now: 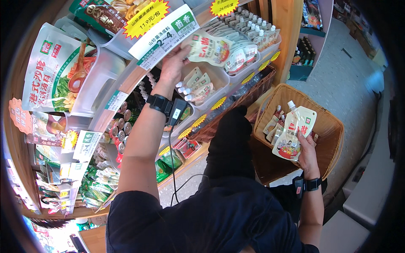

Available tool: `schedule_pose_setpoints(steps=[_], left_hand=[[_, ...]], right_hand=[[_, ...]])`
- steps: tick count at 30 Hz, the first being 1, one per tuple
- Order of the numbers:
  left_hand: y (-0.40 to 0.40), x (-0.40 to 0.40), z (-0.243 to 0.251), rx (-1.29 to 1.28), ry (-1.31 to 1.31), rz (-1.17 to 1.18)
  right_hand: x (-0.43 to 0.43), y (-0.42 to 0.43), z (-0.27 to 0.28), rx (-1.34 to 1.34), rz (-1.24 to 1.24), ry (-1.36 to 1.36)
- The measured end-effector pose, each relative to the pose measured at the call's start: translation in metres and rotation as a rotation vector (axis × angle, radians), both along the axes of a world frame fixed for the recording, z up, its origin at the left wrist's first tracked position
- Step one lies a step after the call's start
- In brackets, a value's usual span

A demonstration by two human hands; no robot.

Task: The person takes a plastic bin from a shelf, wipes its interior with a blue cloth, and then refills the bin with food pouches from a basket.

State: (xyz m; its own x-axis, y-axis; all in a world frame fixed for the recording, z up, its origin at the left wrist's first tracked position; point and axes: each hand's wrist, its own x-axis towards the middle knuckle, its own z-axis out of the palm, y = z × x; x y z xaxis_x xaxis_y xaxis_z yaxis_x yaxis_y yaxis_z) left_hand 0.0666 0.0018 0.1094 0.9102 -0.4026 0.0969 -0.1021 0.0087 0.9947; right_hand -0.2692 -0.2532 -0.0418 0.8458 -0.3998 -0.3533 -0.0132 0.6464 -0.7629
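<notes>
My left hand (174,63) grips one end of a cream spouted sauce pouch (210,49), held above a white plastic bin (218,83) on the shelf. Several like pouches (197,83) with white caps lie in that bin, towards its left side. My right hand (308,155) holds another cream spouted pouch (294,131) by its lower right edge, white cap upward. This second pouch is over a wicker basket (330,129), where a few smaller pouches (274,126) with dark labels lie, partly hidden by it.
Neighbouring bins hold rows of pouches (243,58) and white-capped pouches (261,34). An upper shelf edge with price cards (163,38) crosses close to my left hand. Large soup-base bags (57,72) stand at left. A black cable (171,155) hangs from my left wrist device (177,111).
</notes>
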Motion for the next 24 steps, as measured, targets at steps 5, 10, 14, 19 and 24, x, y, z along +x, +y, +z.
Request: schedule_pose_setpoints(steps=[5, 10, 14, 19, 24], left_hand=[[0.034, 0.039, -0.012, 0.069, -0.209, 0.301], [0.057, 0.066, -0.038, 0.322, -0.354, 0.406], [0.067, 0.068, -0.054, 0.547, -0.329, 0.279], [0.061, 0.06, -0.061, 0.889, -0.313, 0.128], [0.075, 0.07, -0.072, 0.895, -0.207, 0.039]], right_hand=[[-0.007, -0.001, -0.001, 0.024, -0.018, 0.007], [-0.01, -0.005, -0.008, 0.017, -0.042, 0.022], [-0.009, -0.005, -0.01, 0.034, -0.021, 0.013], [-0.009, -0.004, -0.009, 0.033, -0.026, 0.022], [-0.008, -0.005, -0.014, -0.011, -0.022, 0.024]])
